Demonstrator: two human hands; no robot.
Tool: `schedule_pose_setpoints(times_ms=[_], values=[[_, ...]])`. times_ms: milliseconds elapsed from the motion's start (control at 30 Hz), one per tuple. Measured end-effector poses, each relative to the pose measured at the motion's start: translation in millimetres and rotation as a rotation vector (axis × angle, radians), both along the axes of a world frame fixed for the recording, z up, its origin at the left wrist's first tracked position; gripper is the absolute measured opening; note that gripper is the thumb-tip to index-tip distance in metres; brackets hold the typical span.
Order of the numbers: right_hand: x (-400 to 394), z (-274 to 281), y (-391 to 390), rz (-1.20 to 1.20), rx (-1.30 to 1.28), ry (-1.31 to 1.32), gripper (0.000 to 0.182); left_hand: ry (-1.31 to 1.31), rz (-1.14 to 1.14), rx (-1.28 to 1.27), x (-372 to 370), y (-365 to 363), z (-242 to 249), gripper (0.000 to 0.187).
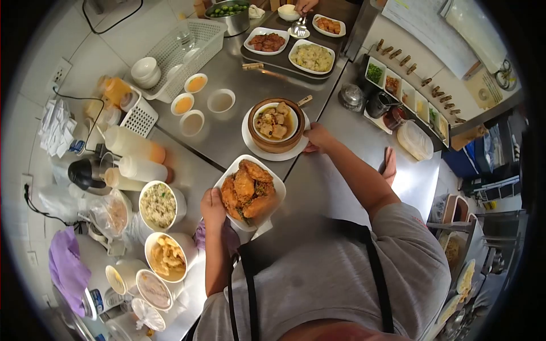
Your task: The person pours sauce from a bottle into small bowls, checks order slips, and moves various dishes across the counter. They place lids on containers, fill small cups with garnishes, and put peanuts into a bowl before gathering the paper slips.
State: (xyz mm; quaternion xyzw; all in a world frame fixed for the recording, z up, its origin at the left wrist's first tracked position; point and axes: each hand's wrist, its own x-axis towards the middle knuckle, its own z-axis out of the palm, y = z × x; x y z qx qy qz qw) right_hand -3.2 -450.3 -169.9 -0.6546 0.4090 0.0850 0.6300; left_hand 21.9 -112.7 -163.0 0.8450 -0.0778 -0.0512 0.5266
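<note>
My left hand (pixel 212 210) grips the left rim of a white square dish (pixel 277 187) heaped with golden fried chicken (pixel 254 184). My right hand (pixel 318 139) is closed at the right edge of a round white plate (pixel 250 142); its fingertips are partly hidden. On that plate sits a bamboo steamer (pixel 274 146) with a bowl of pale meat pieces in broth (pixel 277 120) inside. A wooden clothespin (pixel 305 100) is at the steamer's upper right rim. The chicken dish lies just below the plate, toward my body.
Small sauce cups (pixel 183 105) and a white basket (pixel 193 62) stand at left, above squeeze bottles (pixel 136 169) and food tubs (pixel 165 204). A tray (pixel 250 55) with filled dishes is at the far end, near another person's hand (pixel 307 5). Garnish containers (pixel 392 83) line the right.
</note>
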Motion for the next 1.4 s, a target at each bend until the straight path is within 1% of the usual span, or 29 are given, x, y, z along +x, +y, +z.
schedule_pose_setpoints(times_ms=[100, 133, 167, 200, 233, 267, 333, 367, 400, 467, 533, 600, 633, 733, 767, 867, 900, 967, 1000, 1033, 1067, 1133, 1200, 1267, 1300, 1400], values=[[7.7, 8.6, -13.7, -0.033, -0.032, 0.015, 0.021, -0.084, 0.016, 0.077, 11.3, -5.8, 5.0, 0.028], [11.7, -6.6, -38.2, 0.244, -0.236, 0.085, 0.020, -0.041, 0.016, 0.080, 14.8, -8.1, 4.5, 0.028], [19.7, -33.4, -75.6, 0.522, -0.441, 0.155, 0.018, 0.002, 0.017, 0.082, 18.5, -10.6, 4.0, 0.028], [28.2, -16.7, -82.0, 0.703, -0.672, 0.188, 0.017, 0.043, 0.019, 0.082, 23.0, -14.0, 3.3, 0.028], [36.8, 3.0, -86.5, 0.864, -0.921, 0.223, 0.017, 0.028, 0.009, 0.104, 26.7, -17.4, 4.3, 0.027], [45.8, 57.0, -67.9, 0.920, -1.194, 0.219, 0.017, 0.045, 0.000, 0.087, 30.9, -18.4, -1.1, 0.027], [99.9, 51.2, -80.4, 0.650, -1.369, -0.209, 0.017, 0.077, -0.022, 0.052, 38.3, -20.2, -16.8, 0.027], [126.1, 59.3, -73.8, 0.685, -1.283, -0.300, 0.016, 0.044, -0.026, 0.064, 39.6, -22.7, -17.0, 0.027], [154.7, 67.6, -63.3, 0.717, -1.195, -0.392, 0.015, 0.071, -0.012, 0.033, 40.5, -25.2, -16.7, 0.027], [214.2, 46.4, -51.0, 0.806, -1.309, -0.328, 0.015, 0.126, 0.016, -0.027, 39.7, -28.6, -14.8, 0.027], [250.0, 31.6, -37.1, 0.895, -1.399, -0.286, 0.017, 0.166, 0.023, -0.037, 39.9, -27.6, -10.0, 0.027], [280.0, 7.7, -33.1, 0.947, -1.425, -0.316, 0.019, 0.168, 0.002, -0.047, 41.2, -27.4, -9.4, 0.026], [289.9, 1.6, -29.0, 0.972, -1.431, -0.331, 0.020, 0.171, 0.005, -0.104, 41.9, -28.0, -12.3, 0.027], [302.3, -2.9, -26.4, 0.977, -1.369, -0.117, 0.024, 0.251, 0.021, -0.146, 40.9, -28.2, -15.7, 0.029], [299.4, -0.9, -26.8, 0.959, -1.381, -0.085, 0.027, 0.220, 0.024, -0.131, 40.1, -30.2, -13.6, 0.029], [281.8, 17.0, -35.2, 0.949, -1.344, -0.138, 0.022, 0.162, 0.010, -0.139, 41.0, -25.5, -28.0, 0.028], [268.5, 34.3, -36.5, 0.870, -1.300, -0.218, 0.021, 0.132, 0.002, -0.084, 42.0, -24.3, -30.3, 0.028], [228.6, 77.6, -49.5, 0.687, -1.224, -0.354, 0.019, 0.153, 0.002, -0.146, 42.0, -25.0, -26.2, 0.028], [207.6, 89.4, -70.0, 0.597, -1.211, -0.458, 0.017, 0.173, -0.018, -0.174, 41.7, -26.6, -25.3, 0.028], [183.8, 98.2, -93.2, 0.503, -1.199, -0.557, 0.016, 0.157, 0.000, -0.112, 42.5, -25.7, -30.4, 0.027], [158.1, 107.1, -112.5, 0.413, -1.186, -0.660, 0.015, 0.143, -0.022, -0.144, 43.0, -26.1, -35.2, 0.027], [87.8, 136.2, -144.7, -0.054, -0.322, -0.718, 0.013, 0.107, -0.014, -0.214, 44.6, -24.8, -42.9, 0.026], [29.9, 154.3, -177.5, -0.297, -0.109, -0.732, 0.013, 0.091, -0.040, -0.143, 47.1, -22.0, -43.9, 0.028], [-24.2, 159.4, -204.4, -0.395, -0.018, -0.791, 0.015, 0.027, -0.034, -0.051, 46.8, -22.6, -43.8, 0.028], [-44.4, 157.4, -214.7, -0.428, -0.004, -0.799, 0.014, 0.028, -0.049, -0.083, 48.6, -20.9, -48.5, 0.028], [-95.1, 147.2, -241.7, -0.528, 0.009, -0.800, 0.014, -0.007, -0.036, -0.028, 39.9, -29.3, -35.5, 0.029]])
